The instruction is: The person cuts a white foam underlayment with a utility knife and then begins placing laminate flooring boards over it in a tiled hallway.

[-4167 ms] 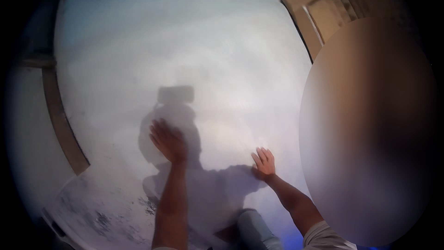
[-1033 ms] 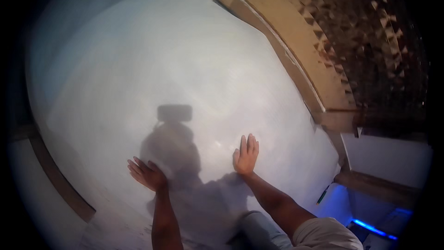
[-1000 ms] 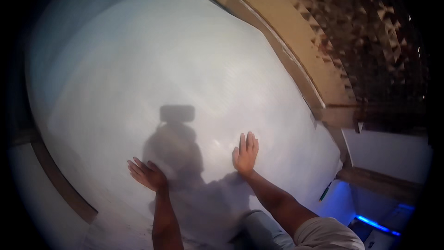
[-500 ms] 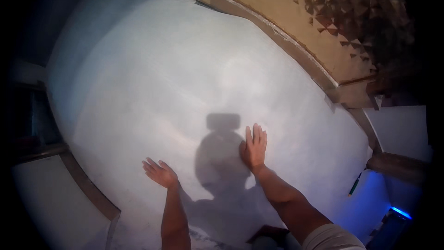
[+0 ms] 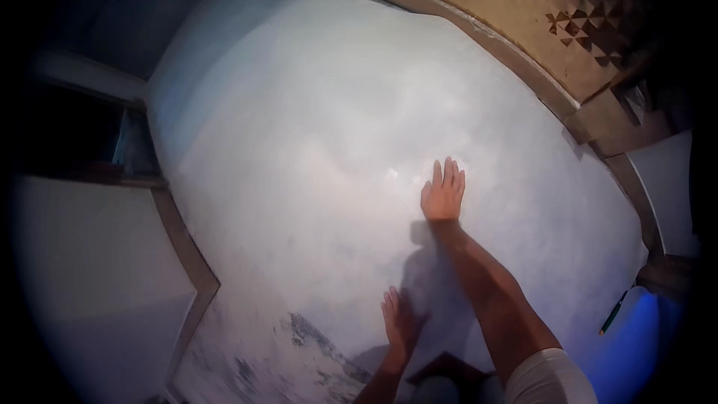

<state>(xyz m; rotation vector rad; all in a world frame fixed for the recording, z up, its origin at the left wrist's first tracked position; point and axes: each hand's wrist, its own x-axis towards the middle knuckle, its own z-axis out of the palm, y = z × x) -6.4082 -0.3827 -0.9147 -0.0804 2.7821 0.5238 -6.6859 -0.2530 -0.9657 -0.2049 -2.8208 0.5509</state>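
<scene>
My right hand [image 5: 444, 196] is reached forward, palm down over a pale whitish floor [image 5: 321, 127], fingers stretched out and slightly apart. It holds nothing that I can see; whether it touches the floor I cannot tell. Nearer to me and a little to the left, my left hand [image 5: 401, 322] lies partly in shadow. Its fingers point away from me, extended, with no object in them. A dark shadow of my head and body falls on the floor between and around my hands.
Brown skirting [image 5: 187, 254] borders the floor at the left, beside a pale wall [image 5: 97, 247]. A tan panel [image 5: 479, 0] with a triangle pattern stands at the far right. A thin green pen-like object [image 5: 613, 313] lies at the right near blue light. Dark worn patches [image 5: 314, 337] mark the near floor.
My left hand has swung right and closer to me, from the left side toward my right arm. My right hand has moved farther forward. The whole view has shifted somewhat.
</scene>
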